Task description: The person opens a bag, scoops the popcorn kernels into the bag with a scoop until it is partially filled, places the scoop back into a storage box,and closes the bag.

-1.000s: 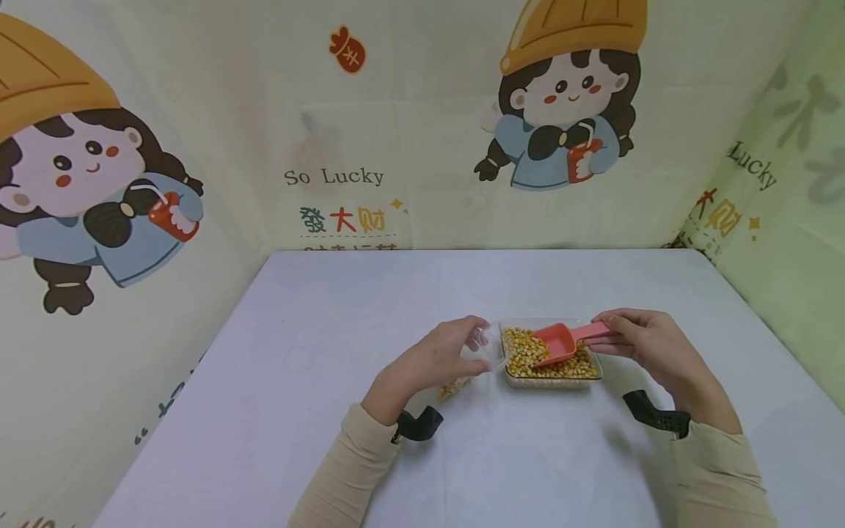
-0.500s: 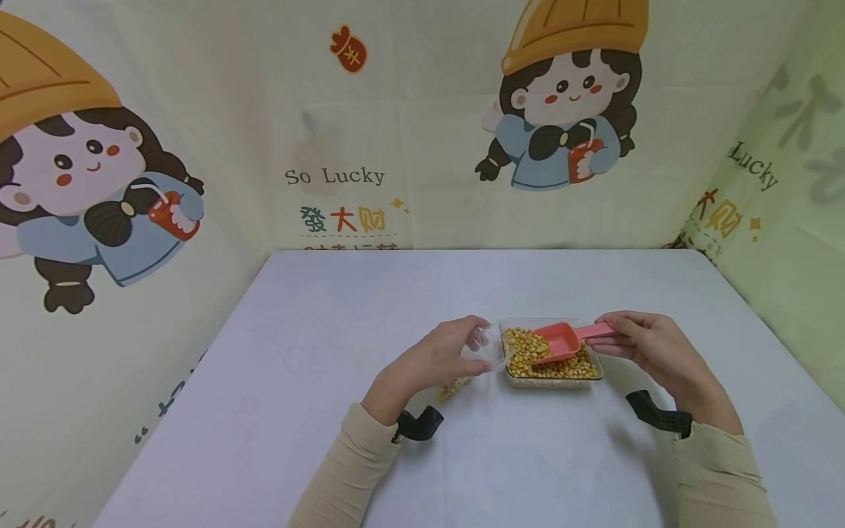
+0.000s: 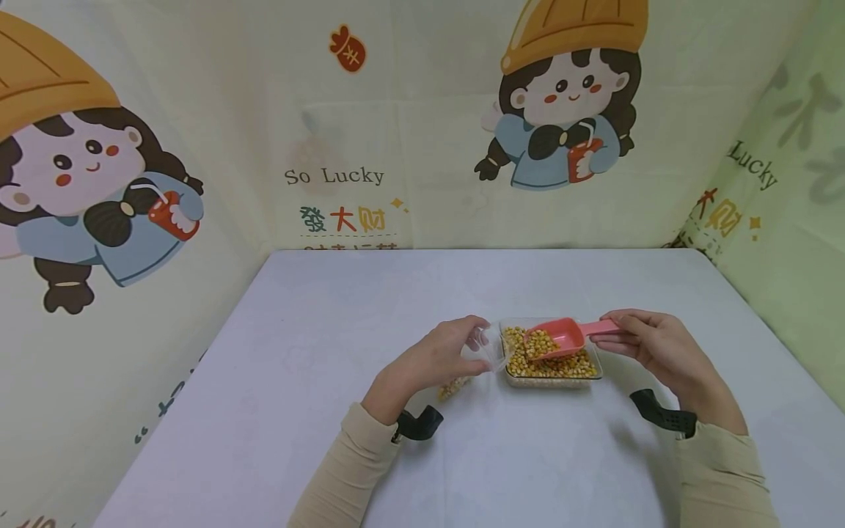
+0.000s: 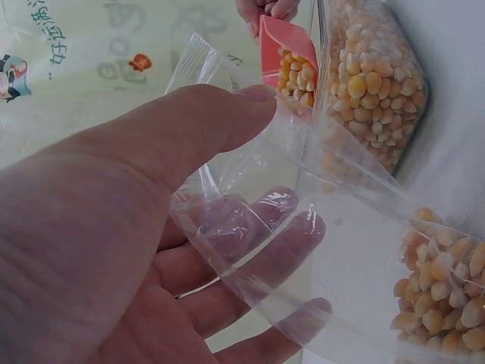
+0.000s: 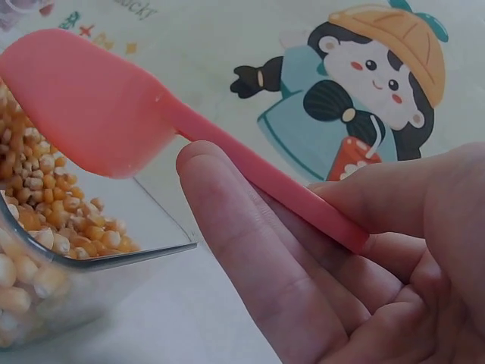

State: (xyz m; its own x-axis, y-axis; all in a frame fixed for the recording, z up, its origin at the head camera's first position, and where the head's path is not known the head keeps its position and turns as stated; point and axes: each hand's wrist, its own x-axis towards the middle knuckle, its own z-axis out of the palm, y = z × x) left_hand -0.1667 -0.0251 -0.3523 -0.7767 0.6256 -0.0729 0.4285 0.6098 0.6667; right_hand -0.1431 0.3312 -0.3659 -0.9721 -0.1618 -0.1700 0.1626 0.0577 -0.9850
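The right hand (image 3: 650, 345) grips a coral-pink scoop (image 3: 569, 337) by its handle, the fingers (image 5: 242, 227) stretched along the underside and the thumb pressing against the handle's end; the scoop is over a clear rectangular container (image 3: 548, 383), near its left half, and its long axis runs roughly crosswise from the hand at the right to the bowl at the left, dipping slightly toward the lip; the lip points left, toward the other hand, and the bowl's hollow faces up with a load of yellow kernels (image 3: 541, 343) gathered near the front edge; whether the bowl's underside touches the corn in the container (image 3: 571, 367) I cannot tell.

The left hand (image 3: 445, 350) grasps a clear plastic bag (image 4: 333, 212) at its upper part, thumb and fingers curved round the film and set apart, the fingertips showing through it; the bag's upper end stands just beside the container's left wall, while its lower part, with kernels (image 4: 447, 284) at the bottom, lies beneath the left hand; the container's own long side runs left to right on the pale desk (image 3: 317, 330); a black wrist piece (image 3: 420, 423) shows at the left cuff and another (image 3: 663, 414) at the right.
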